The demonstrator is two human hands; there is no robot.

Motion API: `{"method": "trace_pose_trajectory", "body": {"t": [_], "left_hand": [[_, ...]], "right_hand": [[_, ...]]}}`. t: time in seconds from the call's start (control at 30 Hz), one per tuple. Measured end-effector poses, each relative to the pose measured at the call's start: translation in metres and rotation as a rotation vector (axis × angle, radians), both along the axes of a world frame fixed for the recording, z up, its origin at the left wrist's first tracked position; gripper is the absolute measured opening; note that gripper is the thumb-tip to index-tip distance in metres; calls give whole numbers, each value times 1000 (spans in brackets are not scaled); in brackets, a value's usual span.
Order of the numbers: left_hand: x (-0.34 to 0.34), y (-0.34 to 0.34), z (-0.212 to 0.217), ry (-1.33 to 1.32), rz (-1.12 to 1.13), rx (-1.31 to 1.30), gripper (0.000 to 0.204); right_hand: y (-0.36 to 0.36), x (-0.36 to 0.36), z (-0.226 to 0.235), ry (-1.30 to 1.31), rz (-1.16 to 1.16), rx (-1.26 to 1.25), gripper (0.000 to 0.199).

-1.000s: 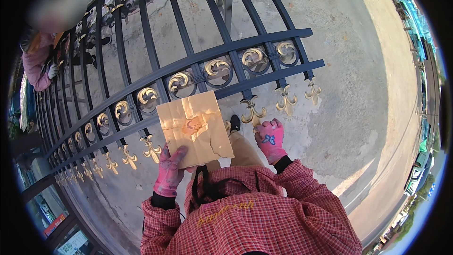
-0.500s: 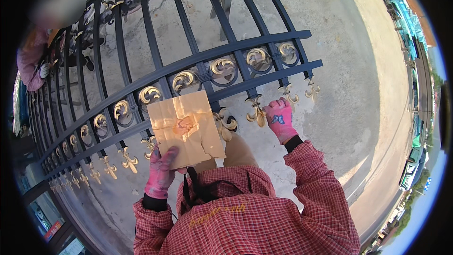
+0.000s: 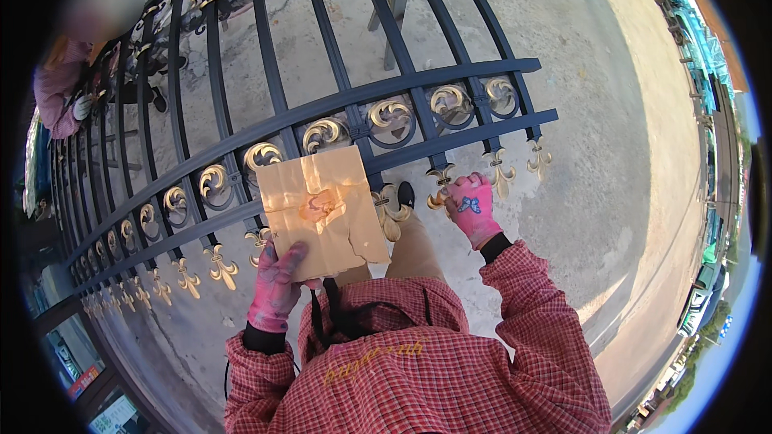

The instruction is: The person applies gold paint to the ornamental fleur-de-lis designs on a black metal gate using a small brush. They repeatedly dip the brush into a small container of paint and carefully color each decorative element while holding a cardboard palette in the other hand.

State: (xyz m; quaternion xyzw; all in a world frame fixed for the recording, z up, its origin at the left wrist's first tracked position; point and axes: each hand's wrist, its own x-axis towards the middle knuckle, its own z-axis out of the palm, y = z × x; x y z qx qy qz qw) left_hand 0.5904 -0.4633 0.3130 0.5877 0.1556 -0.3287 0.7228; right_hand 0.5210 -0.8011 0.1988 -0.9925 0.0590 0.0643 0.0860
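My left hand, in a pink glove, grips the lower left corner of a piece of brown cardboard. A wet-looking reddish-brown smear lies on the middle of the cardboard. My right hand, in a pink glove with a blue butterfly on its back, is closed at a gold fleur-de-lis finial and covers part of it. What its fingers hold, if anything, is hidden. Several more finials, such as the gold one beside the cardboard, line the edge of the dark metal fence panel.
Gold-tinted scrolls sit between the panel's two rails. A metal support leg shows under the bars. Another person works at the far left side of the panel. Concrete ground extends to the right.
My right hand has moved slightly left and down, onto the finial it was beside. The cardboard stays in my left hand. The whole view has shifted a little.
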Motion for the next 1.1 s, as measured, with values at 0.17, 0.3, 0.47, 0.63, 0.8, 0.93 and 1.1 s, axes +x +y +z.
{"method": "trace_pose_trajectory", "body": {"t": [0.17, 0.3, 0.47, 0.63, 0.8, 0.93, 1.1], "left_hand": [[1, -13, 3, -2, 19, -24, 44], [3, -18, 7, -5, 9, -16, 43], [-1, -17, 2, 21, 24, 3, 41], [2, -17, 3, 31, 22, 29, 39], [6, -16, 6, 50, 26, 60, 40], [7, -14, 2, 38, 39, 40, 41], [10, -11, 6, 63, 34, 52, 42]], "right_hand": [[3, -2, -15, -42, 59, 11, 14], [-10, 8, -4, -70, -64, -17, 11], [-23, -1, -24, -27, -84, -26, 13], [-18, 6, -26, -170, 3, 23, 17], [-31, 12, -19, -128, -282, 95, 17], [-17, 14, -29, -66, -338, 140, 18], [-21, 14, -26, -112, -325, 162, 18]]}}
